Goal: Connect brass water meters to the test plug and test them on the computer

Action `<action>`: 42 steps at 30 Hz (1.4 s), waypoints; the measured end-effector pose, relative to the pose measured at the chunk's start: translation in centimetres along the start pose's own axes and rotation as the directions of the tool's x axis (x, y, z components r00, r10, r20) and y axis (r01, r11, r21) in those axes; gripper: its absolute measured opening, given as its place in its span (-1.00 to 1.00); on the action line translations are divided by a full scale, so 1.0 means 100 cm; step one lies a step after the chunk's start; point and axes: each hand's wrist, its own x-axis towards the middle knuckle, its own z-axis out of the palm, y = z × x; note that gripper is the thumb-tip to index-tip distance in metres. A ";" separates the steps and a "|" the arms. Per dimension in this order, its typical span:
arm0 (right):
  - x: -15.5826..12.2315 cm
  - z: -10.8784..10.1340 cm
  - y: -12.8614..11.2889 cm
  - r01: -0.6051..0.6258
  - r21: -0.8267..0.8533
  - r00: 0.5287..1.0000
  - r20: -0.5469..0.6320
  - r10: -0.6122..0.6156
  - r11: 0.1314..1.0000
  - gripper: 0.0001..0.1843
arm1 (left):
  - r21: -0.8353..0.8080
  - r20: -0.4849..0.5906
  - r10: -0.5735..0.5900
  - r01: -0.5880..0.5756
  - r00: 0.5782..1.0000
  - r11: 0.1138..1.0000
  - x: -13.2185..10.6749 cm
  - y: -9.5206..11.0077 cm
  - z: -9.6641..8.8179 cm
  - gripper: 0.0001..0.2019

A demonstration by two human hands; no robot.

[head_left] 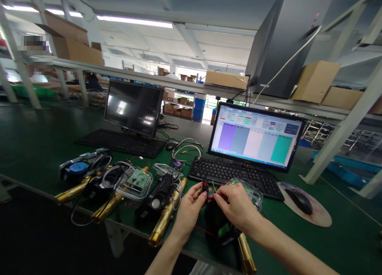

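My left hand [191, 205] is closed around a small black part with a red spot [205, 186], held upright between thumb and fingers. Close beside it, my right hand [235, 203] pinches at a thin wire; the fingertips hide what exactly is gripped. A yellow wire [214, 185] and a red one run near the fingers. Under my right hand lies a black device with a brass tube [246, 253], and a clear case with a circuit board [243, 187] is partly covered by that hand. To the left of my left hand rests another black unit [156, 201] on a brass tube [167, 215].
Further left are more brass-tube assemblies, one with a blue disc [78, 167], and an open case with a green board [139, 181]. Behind stand a keyboard [232, 173], a lit monitor [255, 135] and a dark monitor [133, 108]. A mouse [299, 200] sits on a pad at right.
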 end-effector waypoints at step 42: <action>-0.017 -0.015 0.014 -0.514 0.107 0.824 0.336 0.456 0.851 -0.75 | 0.463 -0.125 0.142 -0.069 0.982 0.884 0.039 0.129 -0.001 -0.71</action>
